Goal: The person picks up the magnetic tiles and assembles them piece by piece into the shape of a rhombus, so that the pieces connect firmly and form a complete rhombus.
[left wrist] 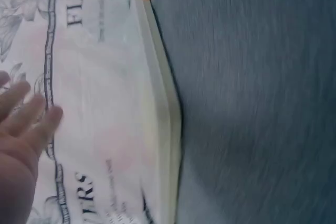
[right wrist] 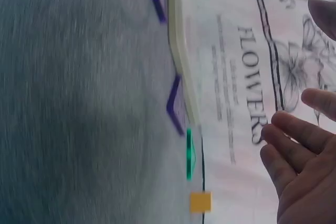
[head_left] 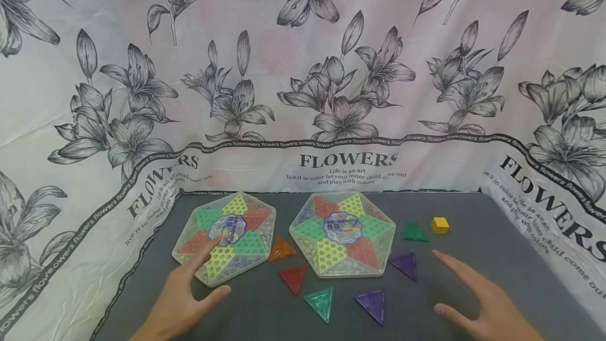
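Two clear hexagonal boxes (head_left: 343, 231), star-patterned in red, yellow, green; left hand (head_left: 183, 293) and right hand (head_left: 485, 301) spread-fingered

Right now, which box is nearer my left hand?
The left box; in the head view your left hand overlaps it but not the right box.

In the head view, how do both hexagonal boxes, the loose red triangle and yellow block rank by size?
1. Left box, right box: too alike to rank
2. Red triangle
3. Yellow block
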